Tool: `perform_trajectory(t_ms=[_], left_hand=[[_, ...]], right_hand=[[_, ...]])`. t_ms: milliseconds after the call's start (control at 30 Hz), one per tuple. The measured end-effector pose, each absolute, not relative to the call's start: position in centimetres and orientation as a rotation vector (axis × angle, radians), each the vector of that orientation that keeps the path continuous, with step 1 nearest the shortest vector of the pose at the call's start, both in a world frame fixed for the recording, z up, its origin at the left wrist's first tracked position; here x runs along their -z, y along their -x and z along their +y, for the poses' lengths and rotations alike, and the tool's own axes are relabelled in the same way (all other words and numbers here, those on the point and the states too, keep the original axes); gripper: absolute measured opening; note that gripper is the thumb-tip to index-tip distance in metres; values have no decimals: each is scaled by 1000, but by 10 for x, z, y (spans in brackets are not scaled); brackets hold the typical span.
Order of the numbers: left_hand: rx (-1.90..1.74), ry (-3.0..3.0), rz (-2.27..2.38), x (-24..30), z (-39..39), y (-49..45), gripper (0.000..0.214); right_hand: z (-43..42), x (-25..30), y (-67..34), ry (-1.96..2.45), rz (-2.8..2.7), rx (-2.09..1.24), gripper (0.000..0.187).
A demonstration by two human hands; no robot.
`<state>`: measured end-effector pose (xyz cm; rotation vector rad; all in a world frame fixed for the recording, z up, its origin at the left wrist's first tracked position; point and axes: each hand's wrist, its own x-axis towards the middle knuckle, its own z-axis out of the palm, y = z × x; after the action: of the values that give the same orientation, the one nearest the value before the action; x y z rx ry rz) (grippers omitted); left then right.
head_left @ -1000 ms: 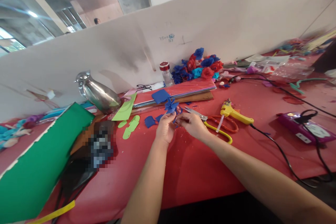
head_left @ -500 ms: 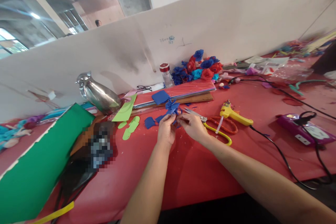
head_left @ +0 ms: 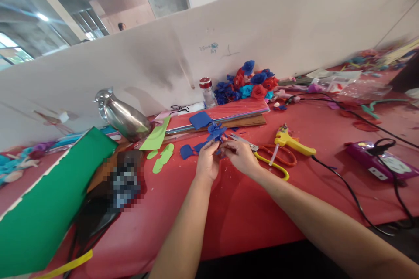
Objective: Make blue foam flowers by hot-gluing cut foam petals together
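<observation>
A blue paper flower (head_left: pixel 216 131) rises from between my hands, over the middle of the red table. My left hand (head_left: pixel 208 160) is closed on its base. Close against it on the right, my right hand (head_left: pixel 240 155) has its fingers pinched at the underside of the flower; the exact spot is hidden by the fingers. Blue cut petals (head_left: pixel 187 152) lie just left of my hands, and another blue piece (head_left: pixel 200 120) rests on the paper stack behind. Scissors (head_left: pixel 276 169) with a yellow and red handle lie right of my right hand.
A yellow glue gun (head_left: pixel 296 143) lies right, its cord running toward a purple power strip (head_left: pixel 376 163). Behind are a paper stack (head_left: pixel 242 111), a lidded jar (head_left: pixel 207 93), finished flowers (head_left: pixel 258 91) and a metal jug (head_left: pixel 126 115). Green pieces (head_left: pixel 163 157) and a green sheet (head_left: pixel 55 209) are left.
The blue flower has turned and tilted slightly to the right in my fingers. Both hands stay in nearly the same place.
</observation>
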<state>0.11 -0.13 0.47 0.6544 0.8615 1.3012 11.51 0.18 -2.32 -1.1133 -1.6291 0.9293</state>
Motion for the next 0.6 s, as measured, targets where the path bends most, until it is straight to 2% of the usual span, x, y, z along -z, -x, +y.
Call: perform_trajectory(t_ms=[333,600], left_hand=[[-1359,-628,821,-3,-1,1,16],[-1334,-658,736,3,0,-3,21]], right_hand=[[-6,4,-117,1067,-1452,-879,13],[-5,3,-114,885,-1197,-1085,13]])
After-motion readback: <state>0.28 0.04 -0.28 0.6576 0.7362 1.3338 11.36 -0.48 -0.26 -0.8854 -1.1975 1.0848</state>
